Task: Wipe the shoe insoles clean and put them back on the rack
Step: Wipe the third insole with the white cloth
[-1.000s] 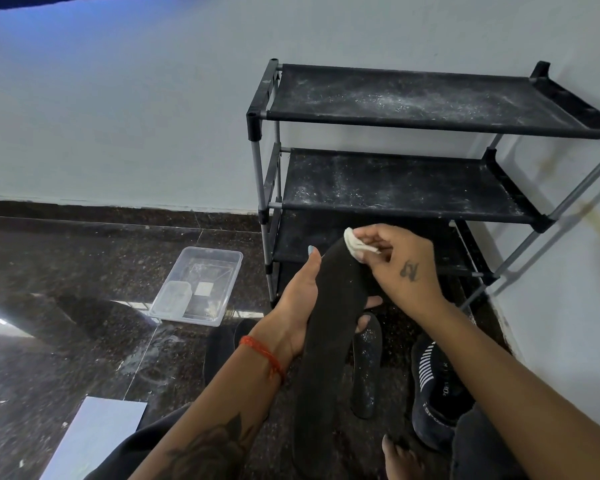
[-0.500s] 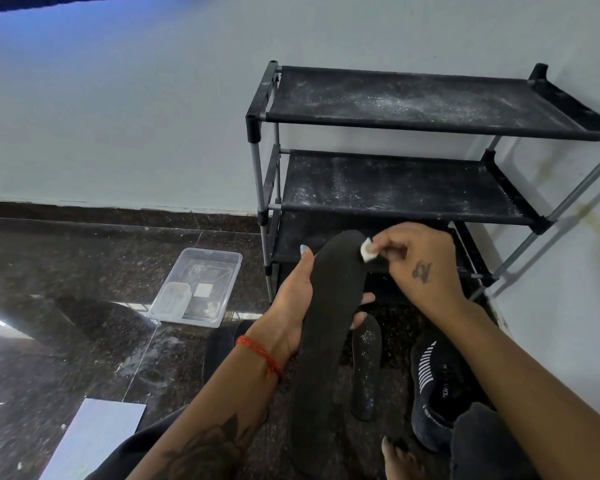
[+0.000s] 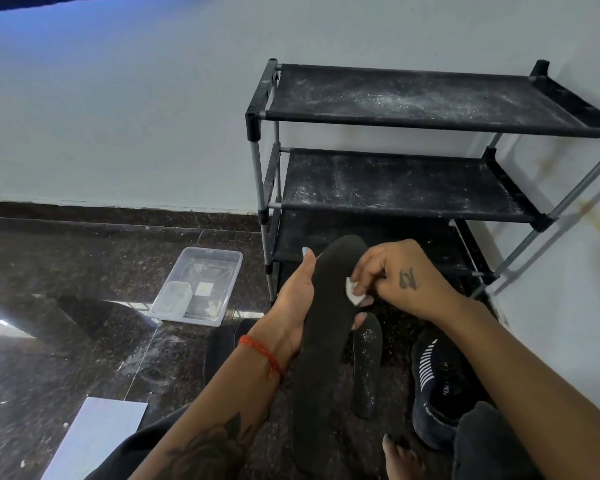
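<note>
Two hands work one black insole (image 3: 321, 337) above a dark, glossy speckled stone floor (image 3: 84, 271) that meets a pale wall (image 3: 118, 116) along a dark skirting band. The left hand (image 3: 293, 306) cradles the insole from behind, palm under its middle, thumb up along its left edge and fingertips showing past its right edge; the insole stands nearly upright, toe end uppermost. The right hand (image 3: 395, 275) is closed in a pinch on a small white pad (image 3: 353, 292), pressed to the insole's right edge just above the middle. A second insole (image 3: 367, 368), flecked with white specks, lies flat on the floor just right of the held one. A dark shoe (image 3: 437, 386) with white stripes sits further right, near the wall. The black three-tier rack (image 3: 413, 188) stands in the room's corner, back to one wall and right end near the side wall; its top two shelves carry white dust, and the lowest is partly hidden behind the hands. A clear plastic tub (image 3: 198, 289) lies on the floor left of the rack, apart from it, with a smaller clear container inside. A pale flat sheet (image 3: 97, 438) lies at lower left. Open floor extends to the left of the tub.
</note>
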Tool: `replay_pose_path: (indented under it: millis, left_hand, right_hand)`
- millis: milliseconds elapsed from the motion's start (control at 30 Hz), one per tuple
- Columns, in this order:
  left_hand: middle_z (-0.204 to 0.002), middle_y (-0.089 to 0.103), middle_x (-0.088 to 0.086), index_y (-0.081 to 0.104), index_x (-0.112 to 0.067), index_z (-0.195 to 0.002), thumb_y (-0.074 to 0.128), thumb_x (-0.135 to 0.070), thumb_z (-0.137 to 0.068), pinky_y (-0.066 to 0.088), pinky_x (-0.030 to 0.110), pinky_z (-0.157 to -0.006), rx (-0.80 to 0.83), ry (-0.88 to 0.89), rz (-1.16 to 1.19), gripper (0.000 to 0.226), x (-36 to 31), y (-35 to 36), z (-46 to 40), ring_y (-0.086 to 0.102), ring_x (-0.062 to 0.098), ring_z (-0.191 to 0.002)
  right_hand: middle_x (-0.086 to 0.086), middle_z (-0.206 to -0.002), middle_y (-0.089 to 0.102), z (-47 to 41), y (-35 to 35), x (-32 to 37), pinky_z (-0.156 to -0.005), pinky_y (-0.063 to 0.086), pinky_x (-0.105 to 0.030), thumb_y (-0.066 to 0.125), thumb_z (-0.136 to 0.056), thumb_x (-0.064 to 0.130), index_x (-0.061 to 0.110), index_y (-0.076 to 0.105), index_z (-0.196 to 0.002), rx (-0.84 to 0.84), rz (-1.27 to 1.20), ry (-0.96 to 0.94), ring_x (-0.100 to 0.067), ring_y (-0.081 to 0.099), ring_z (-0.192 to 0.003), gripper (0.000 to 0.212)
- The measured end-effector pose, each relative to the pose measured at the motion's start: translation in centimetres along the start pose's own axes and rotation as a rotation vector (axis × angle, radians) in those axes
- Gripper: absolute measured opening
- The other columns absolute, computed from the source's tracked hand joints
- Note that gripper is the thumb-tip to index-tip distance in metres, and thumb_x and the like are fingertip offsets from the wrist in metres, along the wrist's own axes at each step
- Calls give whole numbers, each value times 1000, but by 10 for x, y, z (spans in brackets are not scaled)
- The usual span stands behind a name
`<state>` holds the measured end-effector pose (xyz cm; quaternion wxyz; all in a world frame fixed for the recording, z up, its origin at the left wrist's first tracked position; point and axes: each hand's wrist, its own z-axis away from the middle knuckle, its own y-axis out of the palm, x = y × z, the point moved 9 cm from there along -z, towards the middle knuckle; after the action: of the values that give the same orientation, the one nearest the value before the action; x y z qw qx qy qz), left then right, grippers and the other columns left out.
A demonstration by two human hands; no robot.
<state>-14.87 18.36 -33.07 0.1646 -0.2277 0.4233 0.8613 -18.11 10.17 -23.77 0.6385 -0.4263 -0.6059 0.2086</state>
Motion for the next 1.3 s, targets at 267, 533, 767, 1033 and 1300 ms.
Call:
replay_pose_path:
  millis: [267, 533, 767, 1033, 1300]
  left_hand:
    - [-122, 61, 21, 57, -12, -126, 25, -71, -89, 52, 40, -66, 33, -30, 26, 77, 1, 6, 4, 65, 34, -86]
    - [-123, 60, 19, 49, -19, -136, 24, -69, -90, 51, 40, -65, 31, 6, 33, 72, -2, 2, 1, 62, 40, -97]
    - [-132, 55, 23, 49, -17, -134, 27, -70, -89, 53, 39, -64, 23, -38, 46, 74, -1, 4, 4, 66, 39, -92]
    - [-85, 71, 14, 49, -17, -132, 21, -70, -90, 50, 38, -61, 53, -21, -80, 74, 4, 13, 7, 68, 29, -65]
    - [-93, 70, 15, 62, -23, -109, 17, -70, -90, 50, 43, -65, 10, 102, 4, 69, -12, 5, 6, 67, 35, -71]
  right_hand:
    - [4, -85, 68, 4, -31, -1, -75, 39, -3, 67, -72, -5, 15, 73, -86, -530, 71, -29, -2, 57, -79, 25]
    - [5, -81, 69, -3, -10, -5, -75, 51, -17, 67, -70, -9, 23, 74, -68, -125, -20, -17, -5, 63, -77, 32]
    - [-6, -88, 69, 12, -51, -6, -77, 39, -8, 67, -71, -7, 6, 73, -89, -610, 209, 51, -12, 60, -81, 23]
    - [0, -96, 64, -4, -19, -6, -72, 33, 1, 64, -79, 0, 14, 72, -100, -475, 39, 100, -2, 51, -84, 27]
    - [8, -86, 67, 0, -3, 11, -78, 50, -23, 65, -67, -8, 19, 77, -73, -14, 38, -96, -6, 62, -82, 30]
